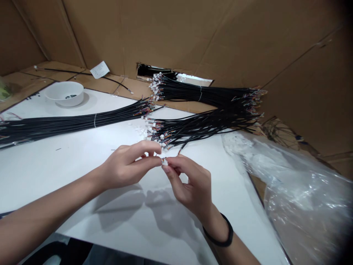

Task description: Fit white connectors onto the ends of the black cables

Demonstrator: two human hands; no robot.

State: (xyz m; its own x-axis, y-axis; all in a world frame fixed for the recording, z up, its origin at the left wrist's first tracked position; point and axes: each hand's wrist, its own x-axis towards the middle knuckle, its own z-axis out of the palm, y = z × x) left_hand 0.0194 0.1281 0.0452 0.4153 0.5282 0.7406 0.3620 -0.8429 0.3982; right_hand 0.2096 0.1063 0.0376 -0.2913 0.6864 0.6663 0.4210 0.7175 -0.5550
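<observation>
Above the tabletop, a small white connector is pinched in the grip of the right hand and met by the left hand, whose own closure cannot be told; it can be expected to be light, stiff and easily dropped, best held lightly by its sides.

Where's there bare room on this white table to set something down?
Mostly bare: the white tabletop between the left hand and the long cable bundle, with a couple of dark specks; and the strip between the right hand and the clear plastic. Crowded: the far side, where cable piles and white connectors spread.
</observation>
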